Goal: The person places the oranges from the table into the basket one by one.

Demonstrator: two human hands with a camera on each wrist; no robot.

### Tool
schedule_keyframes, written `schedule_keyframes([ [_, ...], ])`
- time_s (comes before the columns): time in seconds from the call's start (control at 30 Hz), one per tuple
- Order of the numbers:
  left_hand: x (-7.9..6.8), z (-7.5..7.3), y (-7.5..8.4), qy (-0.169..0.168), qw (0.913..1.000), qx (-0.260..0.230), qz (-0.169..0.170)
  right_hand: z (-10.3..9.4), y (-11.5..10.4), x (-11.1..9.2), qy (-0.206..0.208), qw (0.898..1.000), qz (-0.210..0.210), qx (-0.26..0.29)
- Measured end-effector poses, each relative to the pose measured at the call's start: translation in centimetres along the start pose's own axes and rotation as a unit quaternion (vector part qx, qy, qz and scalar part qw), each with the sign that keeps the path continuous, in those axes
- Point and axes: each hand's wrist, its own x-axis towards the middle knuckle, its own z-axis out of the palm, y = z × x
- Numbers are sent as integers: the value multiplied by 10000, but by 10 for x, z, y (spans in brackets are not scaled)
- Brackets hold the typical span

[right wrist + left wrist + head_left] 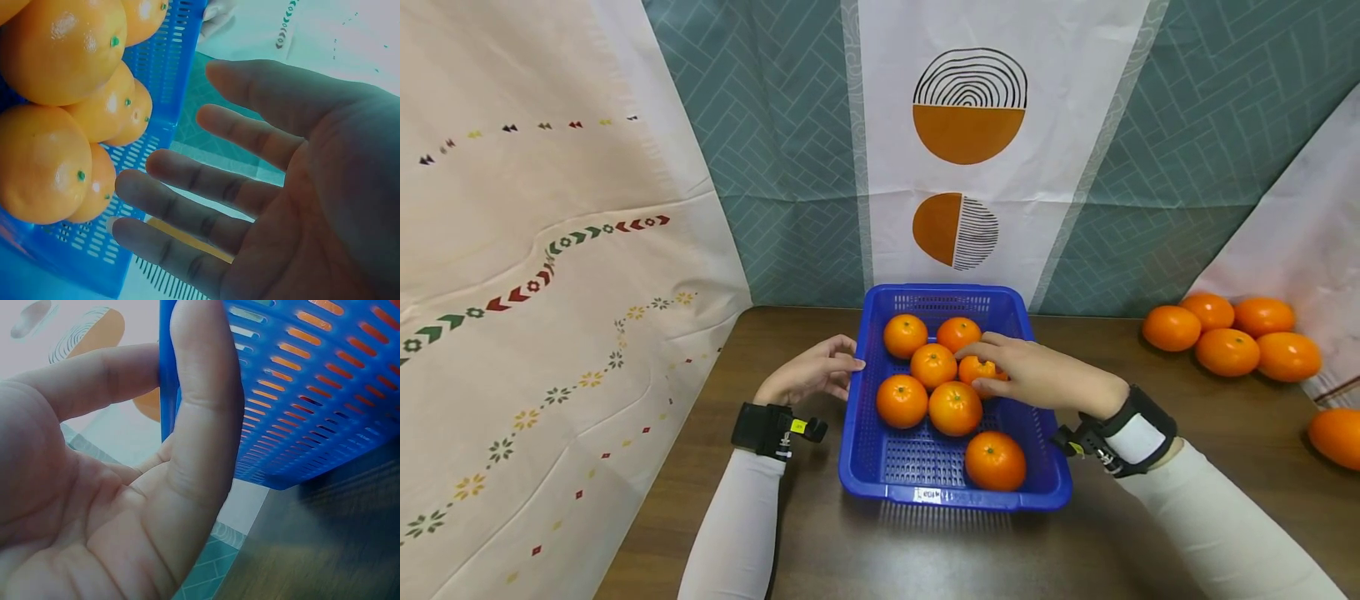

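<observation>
A blue plastic basket point(917, 493) with slotted walls stands on the table and holds several oranges point(955, 408). At its left rim is my left hand point(812, 372), thumb and fingers bent about the edge; the left wrist view shows the hand point(119, 481) close against the slotted wall point(300, 381). My right hand point(1037, 371) reaches in over the right rim, above an orange point(979, 367) that it partly covers. In the right wrist view the fingers point(194, 181) are spread and nearly straight, with nothing in the palm, and oranges point(44, 162) lie beyond the fingertips.
Several more oranges point(1227, 351) lie grouped on the right of the brown table point(910, 558), and a single one point(1337, 437) sits nearer the right edge. Patterned cloths point(805, 167) hang behind and to the left.
</observation>
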Motion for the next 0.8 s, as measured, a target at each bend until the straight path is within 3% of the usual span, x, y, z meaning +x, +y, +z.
schedule_keyframes([
  [0.33, 1, 1, 0, 18, 9999, -97, -19, -9, 4, -7, 229, 9997, -24, -91],
  [0.8, 1, 1, -1, -17, 10000, -35, -32, -36, 31, -30, 1292, 9915, 145, 40],
])
